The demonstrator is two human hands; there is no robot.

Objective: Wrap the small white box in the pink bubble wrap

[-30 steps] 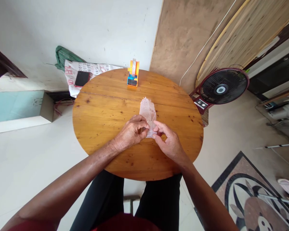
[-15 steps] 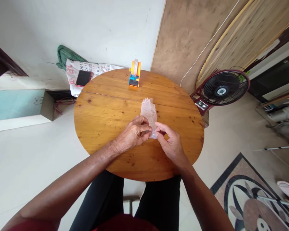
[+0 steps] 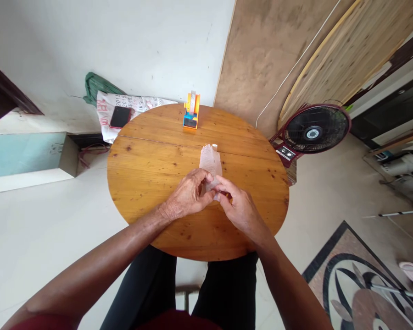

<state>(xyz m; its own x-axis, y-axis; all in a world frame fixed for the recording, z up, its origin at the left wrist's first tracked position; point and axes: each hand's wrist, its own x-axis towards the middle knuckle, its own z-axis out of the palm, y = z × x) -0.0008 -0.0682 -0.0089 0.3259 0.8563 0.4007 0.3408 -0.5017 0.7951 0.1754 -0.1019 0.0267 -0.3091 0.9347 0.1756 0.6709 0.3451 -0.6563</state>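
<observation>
A strip of pale pinkish, see-through plastic wrap (image 3: 209,159) lies on the round wooden table (image 3: 151,169), its far end crinkled and its near end between my hands. My left hand (image 3: 191,192) grips the wrap's near left side with bent fingers and thumb. From the right, my right hand (image 3: 239,204) pinches the same near end, its fingertips almost meeting those of the left. The fingers partly hide this end of the wrap. Beyond it, near the table's far edge, stands an orange and blue tape dispenser (image 3: 192,111) with a roll of clear tape.
At the far left, a phone (image 3: 120,117) rests on a printed white sack (image 3: 105,103) beside the table, with a green bag (image 3: 101,85) behind. A dark red fan (image 3: 313,130) stands to the right. A white wall and a wooden board (image 3: 251,59) rise behind the table.
My fingertips have drawn closer together over the wrap's near end, covering more of it. The whole view has shifted slightly. The tape dispenser stays in its place.
</observation>
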